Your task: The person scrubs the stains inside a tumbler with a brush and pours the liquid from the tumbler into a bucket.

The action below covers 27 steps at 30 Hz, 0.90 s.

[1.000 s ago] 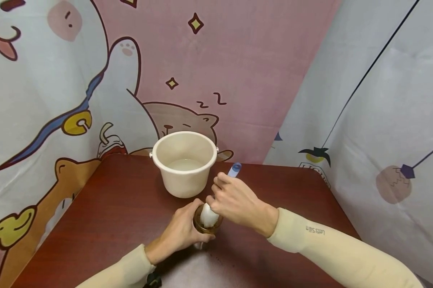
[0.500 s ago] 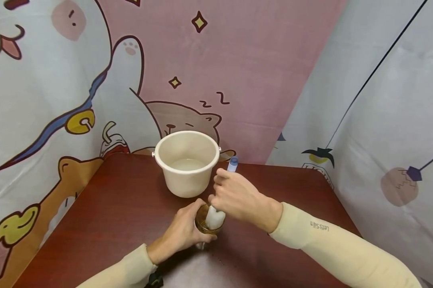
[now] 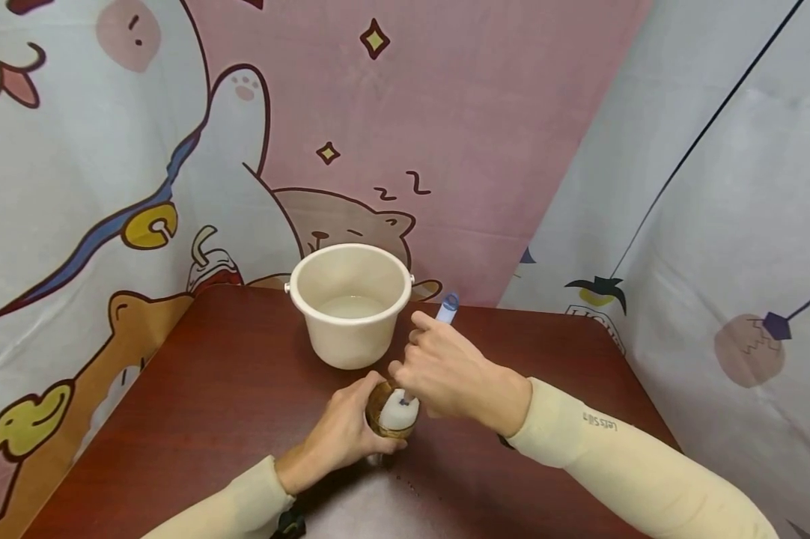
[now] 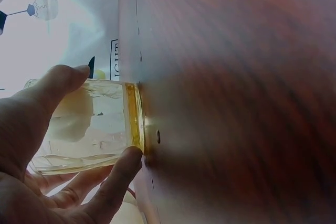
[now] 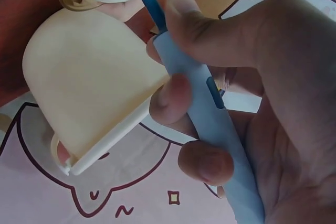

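Observation:
My left hand (image 3: 340,430) grips a clear amber-tinted drinking glass (image 4: 107,121) around its side, thumb on one side and fingers on the other. The glass is tilted, its mouth toward the head camera. Inside its mouth is the white sponge head (image 3: 400,414) of a cup brush, pale through the wall in the left wrist view. My right hand (image 3: 448,370) holds the brush's light-blue handle (image 5: 197,95), fingers curled round it and thumb near the darker blue neck (image 5: 149,1). The handle's end sticks up above the right hand.
A cream bucket (image 3: 351,340) stands just behind the hands, with what looks like shallow water inside. Small dark specks (image 3: 412,486) lie on the reddish-brown table (image 3: 243,359) in front of the glass. A cartoon-printed cloth (image 3: 472,150) hangs behind the table.
The sponge head has shifted and turned within the glass, and the handle's top end has swung left, then right. The left hand keeps its hold, with the glass nearly in place.

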{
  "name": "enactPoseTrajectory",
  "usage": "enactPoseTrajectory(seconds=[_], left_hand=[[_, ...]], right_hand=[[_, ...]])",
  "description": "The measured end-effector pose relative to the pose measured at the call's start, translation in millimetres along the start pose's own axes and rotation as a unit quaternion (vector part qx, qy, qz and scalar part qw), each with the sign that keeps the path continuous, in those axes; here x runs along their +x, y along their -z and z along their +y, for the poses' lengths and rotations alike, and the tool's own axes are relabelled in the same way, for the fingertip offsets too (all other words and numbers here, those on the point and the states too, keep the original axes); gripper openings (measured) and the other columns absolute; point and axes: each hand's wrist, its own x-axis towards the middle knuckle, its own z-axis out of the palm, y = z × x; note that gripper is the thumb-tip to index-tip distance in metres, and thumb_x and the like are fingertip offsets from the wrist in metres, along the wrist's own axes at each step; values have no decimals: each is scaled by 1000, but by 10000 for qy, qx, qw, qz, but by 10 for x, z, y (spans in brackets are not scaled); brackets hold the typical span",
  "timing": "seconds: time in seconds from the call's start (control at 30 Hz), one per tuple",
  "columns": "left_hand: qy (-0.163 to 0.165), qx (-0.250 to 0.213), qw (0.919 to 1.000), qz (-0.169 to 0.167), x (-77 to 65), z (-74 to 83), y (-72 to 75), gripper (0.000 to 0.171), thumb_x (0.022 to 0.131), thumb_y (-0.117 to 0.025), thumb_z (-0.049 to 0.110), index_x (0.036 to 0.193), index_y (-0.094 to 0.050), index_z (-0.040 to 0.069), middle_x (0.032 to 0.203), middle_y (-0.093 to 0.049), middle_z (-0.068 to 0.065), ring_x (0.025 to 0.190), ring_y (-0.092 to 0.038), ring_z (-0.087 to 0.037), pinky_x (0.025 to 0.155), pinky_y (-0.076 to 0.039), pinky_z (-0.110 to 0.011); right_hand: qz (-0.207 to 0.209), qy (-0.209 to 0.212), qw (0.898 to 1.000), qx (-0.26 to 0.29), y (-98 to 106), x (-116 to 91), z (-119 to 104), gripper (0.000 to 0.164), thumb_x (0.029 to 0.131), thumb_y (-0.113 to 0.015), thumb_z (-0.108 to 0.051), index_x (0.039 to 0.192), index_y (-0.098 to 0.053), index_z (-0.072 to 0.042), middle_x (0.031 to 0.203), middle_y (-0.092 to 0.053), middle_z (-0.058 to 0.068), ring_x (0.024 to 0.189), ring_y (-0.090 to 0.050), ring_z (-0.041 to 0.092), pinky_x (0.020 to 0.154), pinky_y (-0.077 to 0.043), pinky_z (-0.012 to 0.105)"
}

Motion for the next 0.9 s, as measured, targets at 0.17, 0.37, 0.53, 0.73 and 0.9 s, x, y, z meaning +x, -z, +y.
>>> enactPoseTrajectory(seconds=[0.17,0.37,0.53,0.73,0.9], left_hand=[[-15,50,10000,28,0,1,-1,75,65,-116,36,121,-66,25,108,-78,8,98,-75,-11,84,-61,-29],[16,86,10000,7,1,9,-2,76,66,-116,37,122,-67,24,109,-78,8,98,-75,-11,85,-62,-30],[47,50,10000,-1,1,15,4,76,66,-116,37,122,-67,25,108,-78,8,97,-75,-11,83,-62,-30],[114,39,9999,1,0,23,2,75,65,-116,36,120,-66,26,106,-76,9,94,-73,-9,80,-60,-28],[131,115,9998,-10,4,21,-12,75,65,-116,37,120,-65,26,101,-73,11,90,-70,-7,77,-58,-27]], right_hand=[[323,-82,9994,84,-38,-13,-18,40,66,-101,-50,78,-69,-30,58,-63,-8,61,-56,19,83,-37,38],[334,-167,9992,117,-39,-31,-30,37,82,-96,-62,85,-74,-32,63,-67,-7,64,-60,19,84,-39,38],[421,-319,9984,184,-66,-49,-45,35,83,-98,-58,89,-75,-32,63,-65,-5,64,-59,20,83,-38,38],[651,-475,9966,150,-117,-46,-51,34,85,-97,-54,93,-77,-28,62,-64,-3,62,-60,23,83,-40,39],[674,-576,9960,76,-144,-54,-59,27,88,-95,-45,93,-76,-26,63,-64,-2,62,-59,23,85,-41,39]])
